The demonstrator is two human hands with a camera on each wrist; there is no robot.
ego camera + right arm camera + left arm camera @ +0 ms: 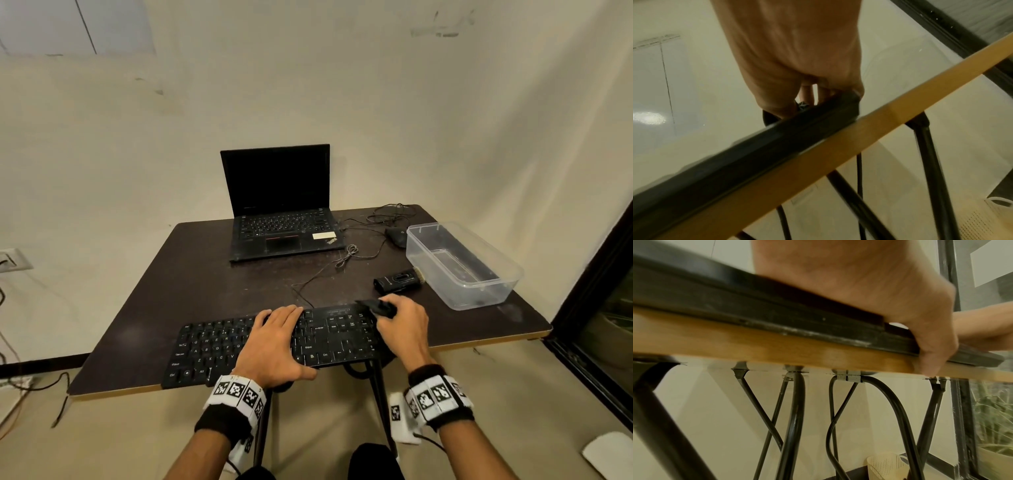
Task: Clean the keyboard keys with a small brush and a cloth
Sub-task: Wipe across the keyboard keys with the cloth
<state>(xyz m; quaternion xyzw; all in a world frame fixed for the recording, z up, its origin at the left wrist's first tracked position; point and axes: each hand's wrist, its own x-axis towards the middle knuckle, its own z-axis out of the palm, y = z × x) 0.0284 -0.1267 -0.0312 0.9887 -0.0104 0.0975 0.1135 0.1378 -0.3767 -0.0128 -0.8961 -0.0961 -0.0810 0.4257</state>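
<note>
A black keyboard [219, 346] lies along the front edge of the dark table [178, 284]. My left hand [274, 339] rests flat on its middle keys, fingers straight, with the thumb lying over the front edge [929, 353]. At the keyboard's right end my right hand [402, 325] grips a dark cloth [376, 306], bunched against the top right corner. In the right wrist view the right hand [793, 48] sits on the keyboard [777, 134], its fingers mostly hidden. A small black brush [397, 281] lies on the table behind the keyboard, untouched.
An open black laptop [284, 212] stands at the back. To its right lie a mouse [395, 236] and loose cables [346, 255]. A clear plastic container [510, 274] sits at the right, beside the brush. A dark window frame [589, 274] borders the right side.
</note>
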